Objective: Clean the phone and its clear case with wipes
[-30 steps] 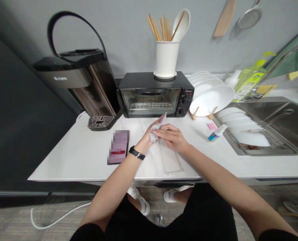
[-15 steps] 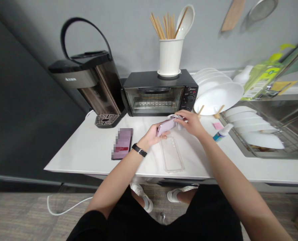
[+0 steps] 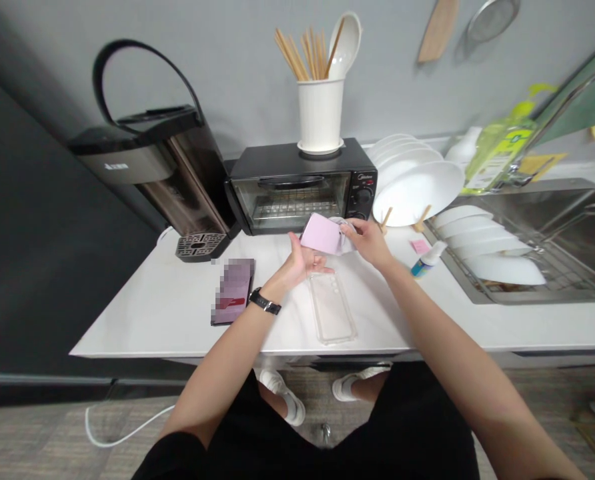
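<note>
Over the surface (image 3: 152, 313), the right hand (image 3: 371, 243) pinches a pale wipe (image 3: 347, 246) against the lilac phone (image 3: 321, 233) (left hand (image 3: 296, 265) below, fingers spread).

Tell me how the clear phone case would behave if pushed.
The clear phone case looks thin, so it is probably light and slightly bendy. Lying flat on the smooth counter, it would likely slide rather than tip or roll.

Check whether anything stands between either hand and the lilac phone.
A white cloth comes between the right hand and the lilac phone, at the phone's end nearest that hand. Nothing visible stands between the left hand and the phone, though whether they touch is unclear.
</note>
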`<move>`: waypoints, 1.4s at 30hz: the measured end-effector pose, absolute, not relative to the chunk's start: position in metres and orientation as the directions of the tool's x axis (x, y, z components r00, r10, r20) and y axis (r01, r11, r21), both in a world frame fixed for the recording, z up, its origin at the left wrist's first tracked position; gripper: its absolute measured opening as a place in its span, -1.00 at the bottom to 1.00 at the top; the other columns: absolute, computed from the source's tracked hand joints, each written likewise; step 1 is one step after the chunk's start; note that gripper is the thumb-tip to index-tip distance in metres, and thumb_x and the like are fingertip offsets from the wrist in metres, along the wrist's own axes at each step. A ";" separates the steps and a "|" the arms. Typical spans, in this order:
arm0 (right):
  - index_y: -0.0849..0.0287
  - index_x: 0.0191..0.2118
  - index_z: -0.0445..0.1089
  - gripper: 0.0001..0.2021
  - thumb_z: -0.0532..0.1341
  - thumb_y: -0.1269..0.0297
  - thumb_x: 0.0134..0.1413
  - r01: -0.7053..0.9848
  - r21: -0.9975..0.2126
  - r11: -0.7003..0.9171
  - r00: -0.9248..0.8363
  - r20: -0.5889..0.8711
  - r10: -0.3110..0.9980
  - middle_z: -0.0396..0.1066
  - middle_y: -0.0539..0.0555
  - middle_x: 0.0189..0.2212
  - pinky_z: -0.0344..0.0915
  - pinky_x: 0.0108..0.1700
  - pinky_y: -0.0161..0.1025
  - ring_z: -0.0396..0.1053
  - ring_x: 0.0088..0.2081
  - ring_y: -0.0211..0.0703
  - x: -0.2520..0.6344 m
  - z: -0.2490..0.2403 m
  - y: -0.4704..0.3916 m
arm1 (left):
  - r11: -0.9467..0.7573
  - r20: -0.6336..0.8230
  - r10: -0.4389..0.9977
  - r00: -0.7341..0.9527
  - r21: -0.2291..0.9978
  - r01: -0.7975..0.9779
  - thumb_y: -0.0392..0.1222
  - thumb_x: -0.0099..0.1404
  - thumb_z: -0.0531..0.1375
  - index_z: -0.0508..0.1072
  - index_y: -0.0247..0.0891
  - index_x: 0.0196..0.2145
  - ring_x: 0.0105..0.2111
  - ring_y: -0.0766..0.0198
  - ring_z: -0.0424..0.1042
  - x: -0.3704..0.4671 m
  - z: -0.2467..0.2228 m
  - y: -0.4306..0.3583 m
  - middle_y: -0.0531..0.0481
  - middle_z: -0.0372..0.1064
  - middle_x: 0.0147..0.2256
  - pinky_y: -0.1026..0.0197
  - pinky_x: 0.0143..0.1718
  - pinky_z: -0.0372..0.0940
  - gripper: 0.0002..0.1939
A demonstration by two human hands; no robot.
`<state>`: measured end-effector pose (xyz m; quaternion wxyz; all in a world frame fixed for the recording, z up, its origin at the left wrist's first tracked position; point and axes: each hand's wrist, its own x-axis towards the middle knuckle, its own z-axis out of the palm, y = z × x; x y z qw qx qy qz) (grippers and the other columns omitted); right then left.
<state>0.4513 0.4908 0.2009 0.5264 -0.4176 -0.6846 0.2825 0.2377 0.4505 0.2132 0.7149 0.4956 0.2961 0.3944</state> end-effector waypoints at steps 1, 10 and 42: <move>0.21 -0.19 0.63 -0.35 0.28 -0.38 0.14 0.239 -0.849 0.471 -0.113 0.457 0.882 0.57 0.05 -0.37 0.30 -0.30 -0.25 0.41 -0.37 -0.14 0.449 0.200 0.490 | 0.106 0.001 0.897 0.442 0.970 -0.217 0.68 0.16 0.11 0.58 -0.33 0.03 -0.56 0.36 0.30 0.239 0.209 0.451 -0.04 0.51 -0.42 0.08 -0.25 0.57 -0.01; 0.11 -0.22 0.67 -0.59 0.43 -0.17 0.11 0.049 -0.849 0.527 0.061 0.529 0.846 0.66 0.07 -0.23 0.50 -0.12 -0.14 0.56 -0.22 -0.07 0.440 0.207 0.484 | -0.587 0.585 0.807 0.079 0.780 0.217 0.09 0.49 0.20 0.56 -0.25 0.09 0.15 0.05 0.52 0.239 0.207 0.447 -0.20 0.56 0.11 0.01 0.20 0.42 -0.58; 0.01 0.18 0.54 -0.69 0.16 0.26 0.48 0.399 -0.228 0.888 -0.231 0.913 0.338 0.63 0.15 0.08 0.54 0.00 -0.03 0.61 0.06 -0.02 0.408 0.216 0.433 | -0.847 0.796 0.518 0.315 0.423 0.322 -0.34 0.33 0.16 0.49 -0.26 0.01 0.06 0.03 0.57 0.236 0.198 0.452 -0.22 0.57 0.02 -0.03 0.13 0.46 -0.70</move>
